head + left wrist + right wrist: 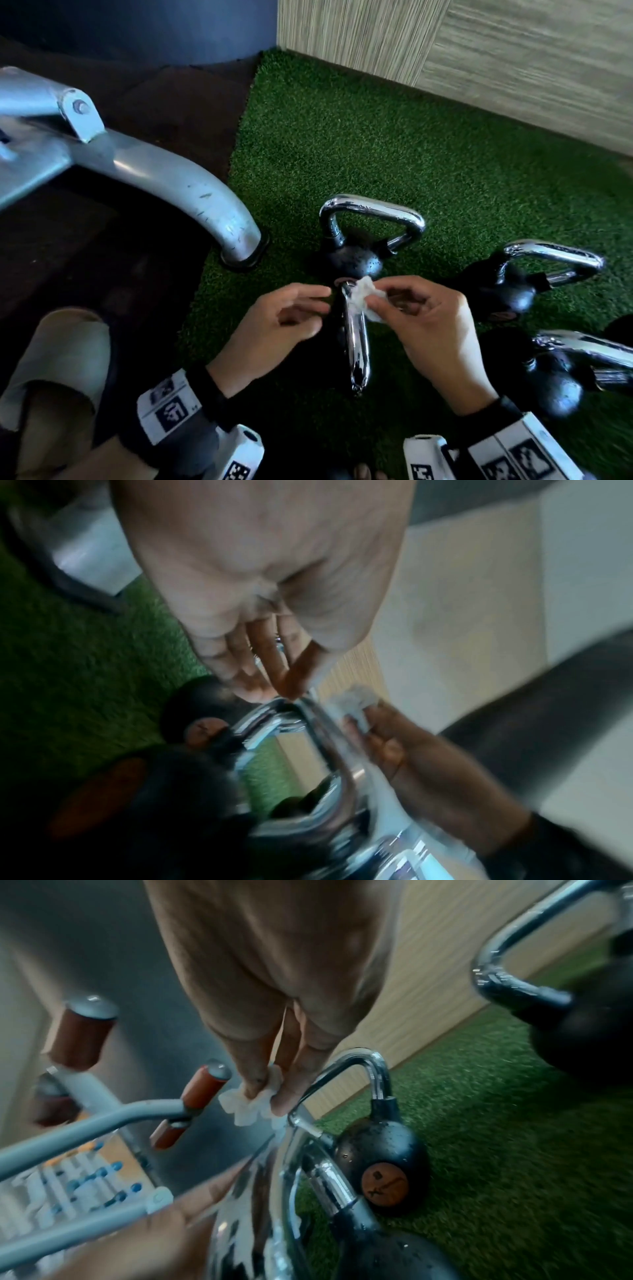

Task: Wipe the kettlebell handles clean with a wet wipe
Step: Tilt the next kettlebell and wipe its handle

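The right hand [431, 329] is pinching a crumpled wet wipe [368, 299] between thumb and fingers [284, 1096], pressing it against the far end of the chrome handle [356, 346] of the nearest kettlebell, which is standing on the green turf [376, 137]. The left hand [281, 325] is hovering just left of that handle, fingers loosely apart and holding nothing. The wiping looks to be under way on this handle; next, I'd judge, the wipe needs dragging along the bar toward the near end, with three other kettlebells waiting farther back and to the right.

No legible text, round orange kettlebell badge [384, 1183] bears marks (too blurred to read)
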The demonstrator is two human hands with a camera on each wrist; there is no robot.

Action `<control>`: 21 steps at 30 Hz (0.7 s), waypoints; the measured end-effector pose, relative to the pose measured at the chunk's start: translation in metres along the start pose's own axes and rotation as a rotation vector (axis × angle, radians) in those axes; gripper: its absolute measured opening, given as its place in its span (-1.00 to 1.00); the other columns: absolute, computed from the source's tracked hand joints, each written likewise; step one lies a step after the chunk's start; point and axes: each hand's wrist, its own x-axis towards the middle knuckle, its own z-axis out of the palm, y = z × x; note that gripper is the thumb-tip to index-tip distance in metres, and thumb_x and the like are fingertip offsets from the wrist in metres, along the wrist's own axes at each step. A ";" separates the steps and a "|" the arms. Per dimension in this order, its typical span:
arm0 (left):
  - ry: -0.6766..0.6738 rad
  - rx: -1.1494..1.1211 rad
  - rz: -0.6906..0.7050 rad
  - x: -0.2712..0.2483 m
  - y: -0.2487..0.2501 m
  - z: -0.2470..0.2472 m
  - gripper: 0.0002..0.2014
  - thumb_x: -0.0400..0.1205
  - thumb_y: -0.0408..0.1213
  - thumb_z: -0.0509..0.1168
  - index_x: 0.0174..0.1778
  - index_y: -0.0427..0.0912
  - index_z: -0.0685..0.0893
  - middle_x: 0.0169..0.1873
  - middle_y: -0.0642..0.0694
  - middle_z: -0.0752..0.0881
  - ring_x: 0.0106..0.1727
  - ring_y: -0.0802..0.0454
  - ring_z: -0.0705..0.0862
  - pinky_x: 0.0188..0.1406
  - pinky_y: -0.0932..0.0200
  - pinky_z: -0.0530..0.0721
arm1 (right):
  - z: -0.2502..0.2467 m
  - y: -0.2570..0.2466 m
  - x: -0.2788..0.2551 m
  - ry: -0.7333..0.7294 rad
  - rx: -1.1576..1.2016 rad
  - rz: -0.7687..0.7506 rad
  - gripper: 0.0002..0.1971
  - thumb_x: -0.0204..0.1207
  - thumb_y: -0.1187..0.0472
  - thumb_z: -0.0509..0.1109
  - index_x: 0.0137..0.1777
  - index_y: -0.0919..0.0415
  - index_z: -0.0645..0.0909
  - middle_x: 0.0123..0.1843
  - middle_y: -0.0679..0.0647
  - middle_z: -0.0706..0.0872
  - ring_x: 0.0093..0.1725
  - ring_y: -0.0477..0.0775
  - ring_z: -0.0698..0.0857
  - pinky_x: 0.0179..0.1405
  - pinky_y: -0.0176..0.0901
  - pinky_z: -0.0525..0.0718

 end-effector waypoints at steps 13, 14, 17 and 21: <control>-0.016 0.784 0.355 0.020 -0.090 0.058 0.15 0.53 0.17 0.41 0.78 -0.42 -0.10 0.68 -0.24 0.34 0.65 -0.08 0.41 0.64 0.09 0.42 | -0.010 0.058 -0.001 0.101 0.163 0.322 -0.78 0.41 0.39 0.66 -0.06 0.05 0.86 -0.17 0.09 0.90 -0.08 0.11 0.89 -0.12 -0.13 0.84; -0.014 0.773 0.393 0.022 -0.087 0.055 0.06 0.54 0.09 0.40 0.76 -0.46 0.02 0.58 -0.25 0.47 0.54 -0.10 0.53 0.56 0.09 0.52 | -0.008 0.060 -0.001 0.091 0.174 0.336 -0.79 0.43 0.40 0.65 -0.04 0.08 0.86 -0.16 0.10 0.91 -0.08 0.10 0.90 -0.10 -0.13 0.84; -0.102 0.684 0.503 0.025 -0.071 0.041 -0.12 0.40 -0.13 0.54 0.60 -0.38 0.39 0.35 -0.19 0.63 0.31 -0.03 0.64 0.40 0.34 0.56 | 0.000 0.068 0.004 0.074 0.175 0.390 -0.80 0.46 0.42 0.62 0.04 0.22 0.85 -0.12 0.16 0.91 -0.07 0.10 0.89 -0.06 -0.10 0.87; -0.124 0.549 0.564 0.023 -0.057 0.026 -0.16 0.26 -0.42 0.69 0.40 -0.05 0.42 0.20 0.14 0.60 0.17 0.16 0.63 0.24 0.65 0.45 | 0.018 0.078 0.014 0.008 0.174 0.459 -0.85 0.44 0.34 0.66 -0.01 0.19 0.85 -0.12 0.17 0.91 -0.04 0.14 0.90 -0.01 0.00 0.86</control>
